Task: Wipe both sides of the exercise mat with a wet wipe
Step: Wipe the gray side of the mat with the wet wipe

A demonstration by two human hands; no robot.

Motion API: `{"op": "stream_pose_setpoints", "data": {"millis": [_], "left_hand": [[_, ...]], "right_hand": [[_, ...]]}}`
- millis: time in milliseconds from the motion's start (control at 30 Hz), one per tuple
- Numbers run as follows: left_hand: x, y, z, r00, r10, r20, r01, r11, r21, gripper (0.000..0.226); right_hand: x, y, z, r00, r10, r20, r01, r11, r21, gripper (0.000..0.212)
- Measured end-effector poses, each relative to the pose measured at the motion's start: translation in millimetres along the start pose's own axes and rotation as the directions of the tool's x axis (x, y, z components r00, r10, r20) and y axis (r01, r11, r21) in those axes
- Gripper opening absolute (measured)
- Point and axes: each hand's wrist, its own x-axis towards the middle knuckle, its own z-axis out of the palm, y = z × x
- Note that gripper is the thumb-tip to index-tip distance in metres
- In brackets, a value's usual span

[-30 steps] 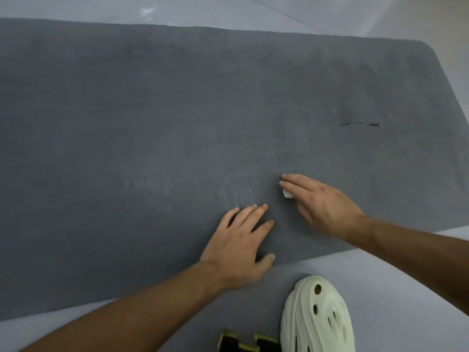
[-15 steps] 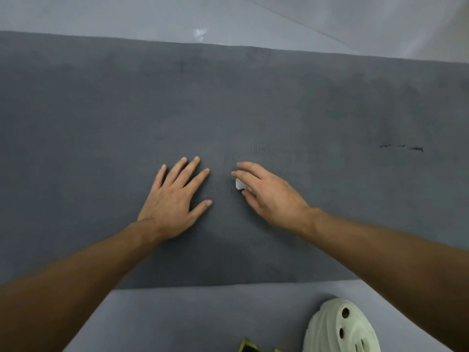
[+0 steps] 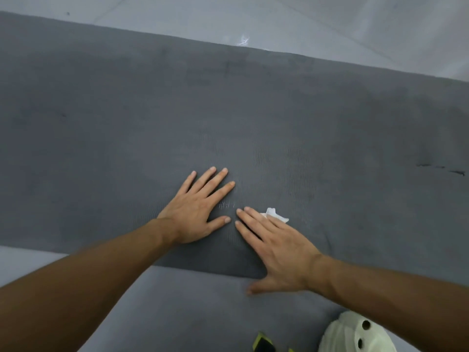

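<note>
The dark grey exercise mat (image 3: 228, 110) lies flat on the floor and fills most of the view. My left hand (image 3: 198, 209) rests flat on it with fingers spread and straight. My right hand (image 3: 276, 247) lies flat just beside it, fingers straight, pressing a small white wet wipe (image 3: 275, 215) onto the mat. Only a crumpled corner of the wipe shows past my fingers. My right thumb reaches over the mat's near edge.
A pale tiled floor (image 3: 330, 24) lies beyond the far edge of the mat. A white perforated clog (image 3: 355, 334) sits at the bottom right, next to a small black and yellow object (image 3: 262, 344). A short tear (image 3: 441, 170) marks the mat at the right.
My right hand has slid toward the near edge of the mat with the wipe under it, and its thumb now crosses the edge. My left hand stays flat close beside it.
</note>
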Motion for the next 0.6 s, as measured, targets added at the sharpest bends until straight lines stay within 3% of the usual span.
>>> {"op": "stream_pose_setpoints", "data": {"millis": [300,433,600], "left_hand": [[-5.0,9.8,0.2,0.998,0.010,0.057,-0.011,1.000,0.017,0.087],[-12.3,10.8,-3.2,0.991,0.061,0.118,-0.065,0.997,0.035,0.088],[-31.6,10.7,-11.6,0.947,0.219,0.233,-0.239,0.969,0.060,0.100]], "right_hand": [[4.2,-8.4,1.2,1.000,-0.002,-0.024,0.000,0.997,-0.076,0.123],[5.3,-12.9,-3.7,0.999,-0.036,-0.035,0.033,0.996,-0.083,0.103],[7.7,-33.5,3.7,0.996,-0.018,-0.086,0.008,0.993,-0.116,0.078]]}}
